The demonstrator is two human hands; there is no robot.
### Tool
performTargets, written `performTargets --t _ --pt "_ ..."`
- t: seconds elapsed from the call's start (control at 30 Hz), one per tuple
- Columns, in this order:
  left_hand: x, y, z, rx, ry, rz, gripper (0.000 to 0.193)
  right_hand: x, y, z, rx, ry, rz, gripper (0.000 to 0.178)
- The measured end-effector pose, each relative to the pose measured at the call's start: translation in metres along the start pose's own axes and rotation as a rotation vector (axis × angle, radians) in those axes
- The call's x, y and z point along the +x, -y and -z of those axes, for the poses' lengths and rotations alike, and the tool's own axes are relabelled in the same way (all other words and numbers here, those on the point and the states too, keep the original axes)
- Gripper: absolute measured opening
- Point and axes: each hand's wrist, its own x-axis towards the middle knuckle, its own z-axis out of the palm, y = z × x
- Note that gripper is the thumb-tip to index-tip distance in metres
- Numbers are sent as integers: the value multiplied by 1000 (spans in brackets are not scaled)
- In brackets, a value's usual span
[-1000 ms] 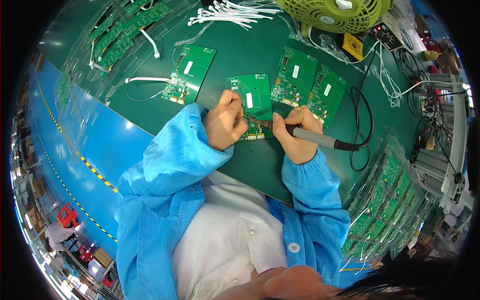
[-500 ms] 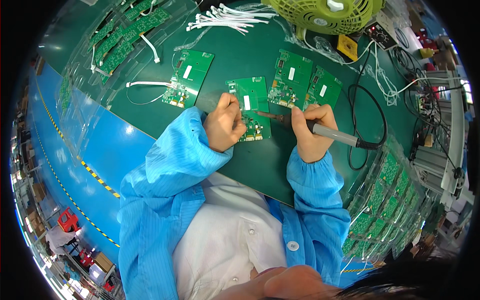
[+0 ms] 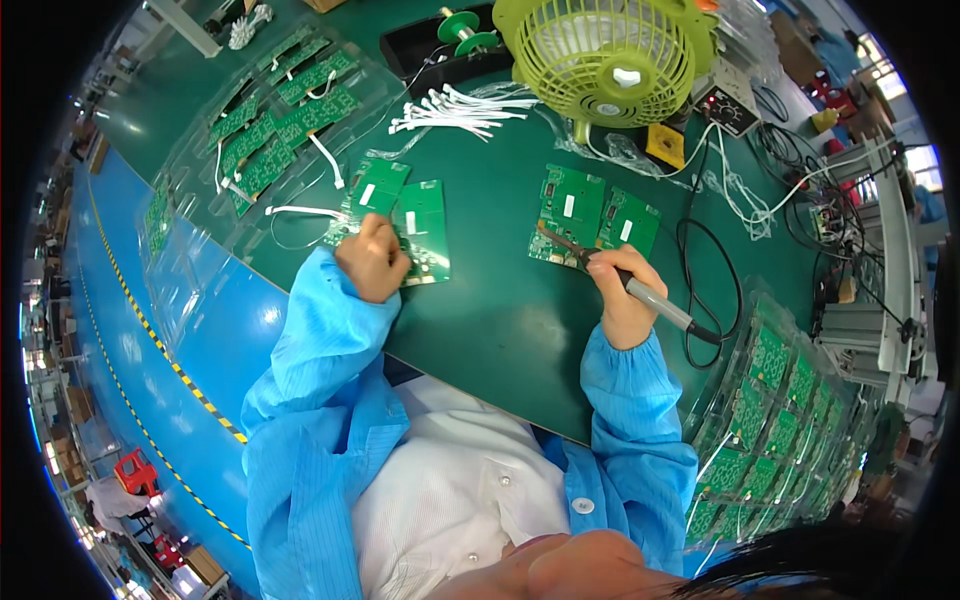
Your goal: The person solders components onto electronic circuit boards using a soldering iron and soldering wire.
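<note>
My right hand grips a soldering iron with a grey handle. Its tip reaches over the lower left part of a green circuit board; whether it touches cannot be told. A second circuit board sits close to that one on the right. My left hand is closed over the lower edges of two more boards, an upright green board and a tilted green board. Its fingertips hide what they hold, if anything. A white cable sticks out leftward from the tilted board.
A green fan stands at the back, beside a bundle of white cables and a yellow sponge. Trays of boards lie at the left and right. A black cord loops right of the iron.
My left hand and the middle board have moved left, beside the cabled board. The iron's tip has gone from the middle board to a right-hand one. The view has shifted, showing more of the back.
</note>
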Motion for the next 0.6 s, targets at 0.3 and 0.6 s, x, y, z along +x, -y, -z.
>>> performTargets --t 0.3,0.6 --pt "105 -6 -15 159 -447 -308 21 -30 -24 46 158 -233 -89 2" --pt "170 7 -75 484 0 -391 23 -29 -33 69 432 -410 -112 6"
